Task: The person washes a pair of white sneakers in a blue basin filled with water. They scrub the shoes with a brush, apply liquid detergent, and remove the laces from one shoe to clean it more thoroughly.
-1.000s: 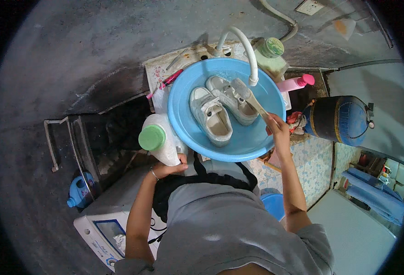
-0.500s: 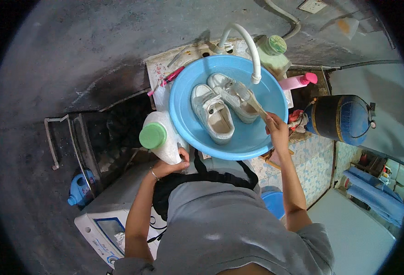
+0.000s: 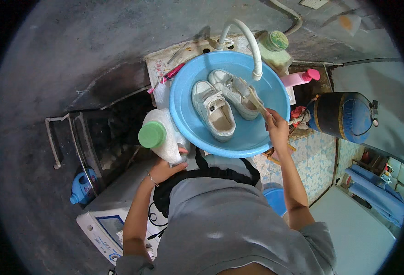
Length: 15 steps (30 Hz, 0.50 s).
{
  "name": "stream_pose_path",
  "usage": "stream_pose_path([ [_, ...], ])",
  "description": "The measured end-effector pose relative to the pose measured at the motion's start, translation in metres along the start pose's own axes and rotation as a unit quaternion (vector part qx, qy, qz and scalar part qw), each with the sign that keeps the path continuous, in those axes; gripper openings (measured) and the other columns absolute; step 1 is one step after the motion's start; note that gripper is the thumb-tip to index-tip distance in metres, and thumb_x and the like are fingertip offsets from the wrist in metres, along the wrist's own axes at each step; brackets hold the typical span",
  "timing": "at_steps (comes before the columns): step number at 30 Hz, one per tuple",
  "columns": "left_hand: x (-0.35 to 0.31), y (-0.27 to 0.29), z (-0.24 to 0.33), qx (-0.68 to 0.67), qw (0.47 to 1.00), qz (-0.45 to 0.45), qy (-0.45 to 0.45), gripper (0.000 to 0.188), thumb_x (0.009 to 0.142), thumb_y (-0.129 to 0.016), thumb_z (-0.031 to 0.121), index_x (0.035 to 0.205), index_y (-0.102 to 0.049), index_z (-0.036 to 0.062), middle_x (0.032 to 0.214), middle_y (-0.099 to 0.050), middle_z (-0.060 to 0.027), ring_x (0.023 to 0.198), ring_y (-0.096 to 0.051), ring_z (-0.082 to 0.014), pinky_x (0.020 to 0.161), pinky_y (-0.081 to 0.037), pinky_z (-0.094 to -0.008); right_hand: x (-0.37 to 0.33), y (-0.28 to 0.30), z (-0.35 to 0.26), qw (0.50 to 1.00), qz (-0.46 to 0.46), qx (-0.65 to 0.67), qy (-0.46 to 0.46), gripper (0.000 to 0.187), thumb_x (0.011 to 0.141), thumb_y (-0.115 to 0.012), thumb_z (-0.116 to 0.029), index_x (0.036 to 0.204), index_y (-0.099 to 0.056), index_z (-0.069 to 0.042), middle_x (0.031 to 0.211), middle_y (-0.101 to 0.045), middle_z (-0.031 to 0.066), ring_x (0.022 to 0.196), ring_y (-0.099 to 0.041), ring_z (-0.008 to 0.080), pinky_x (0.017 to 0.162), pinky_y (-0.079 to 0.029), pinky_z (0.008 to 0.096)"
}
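Two white lace-up shoes (image 3: pixel 213 111) sit side by side in a light blue basin (image 3: pixel 179 112). My right hand (image 3: pixel 276 128), at the basin's right rim, grips the handle of a brush (image 3: pixel 254 97). The brush head rests over the right-hand shoe, its bristles hard to make out. On the left, my left hand (image 3: pixel 164 171) is closed round the lower end of a white plastic jar (image 3: pixel 167 130) with a green lid. The jar leans beside the basin's left rim. Some of the left fingers are hidden behind it.
A white curved faucet (image 3: pixel 248 34) arches over the basin. Beyond its right rim stand a green-lidded tub (image 3: pixel 275 43) and a pink pump bottle (image 3: pixel 298 79). A pink-handled tool (image 3: pixel 167 78) lies left of the basin. A dark blue cylinder (image 3: pixel 344 117) stands at right, a blue jug (image 3: pixel 83 185) lower left.
My left hand has shifted its hold on the jar, with fingers reaching further round its base. The brush has moved slightly over the right-hand shoe. The shoes stay in place.
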<state>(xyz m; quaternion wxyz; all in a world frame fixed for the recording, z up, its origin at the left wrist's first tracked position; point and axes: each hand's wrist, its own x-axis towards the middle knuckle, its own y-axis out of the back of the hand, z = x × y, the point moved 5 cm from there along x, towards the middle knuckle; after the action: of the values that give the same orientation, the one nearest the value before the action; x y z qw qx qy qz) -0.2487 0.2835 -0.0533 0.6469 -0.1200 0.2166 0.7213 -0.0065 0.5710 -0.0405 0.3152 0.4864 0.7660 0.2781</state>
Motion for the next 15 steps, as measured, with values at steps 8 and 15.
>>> stream_pose_path([
  [8, -0.032, -0.001, 0.012, 0.184, 0.971, 0.005, 0.15, 0.066, 0.079, -0.062, 0.048, 0.123, -0.046, 0.0023, 0.117, -0.053, -0.0198, 0.108, -0.051, -0.0346, 0.093, -0.04, -0.0386, 0.001, 0.0, 0.001, 1.0, -0.001, -0.004, 0.011, 0.03, 0.091, -0.05, -0.035, 0.104, -0.066, -0.013, 0.053, -0.057, 0.0069, 0.05, -0.058, 0.0207, 0.051, -0.044, 0.0329],
  [15, -0.049, -0.011, 0.017, 0.296, 0.947, -0.078, 0.096, 0.048, 0.085, -0.052, 0.047, 0.106, -0.052, 0.0036, 0.104, -0.054, -0.0167, 0.097, -0.054, -0.034, 0.082, -0.044, -0.0409, 0.001, -0.001, 0.001, 1.0, -0.002, -0.006, 0.007, 0.029, 0.09, -0.052, -0.034, 0.103, -0.066, -0.013, 0.052, -0.055, 0.0069, 0.049, -0.058, 0.0214, 0.05, -0.043, 0.0334],
])
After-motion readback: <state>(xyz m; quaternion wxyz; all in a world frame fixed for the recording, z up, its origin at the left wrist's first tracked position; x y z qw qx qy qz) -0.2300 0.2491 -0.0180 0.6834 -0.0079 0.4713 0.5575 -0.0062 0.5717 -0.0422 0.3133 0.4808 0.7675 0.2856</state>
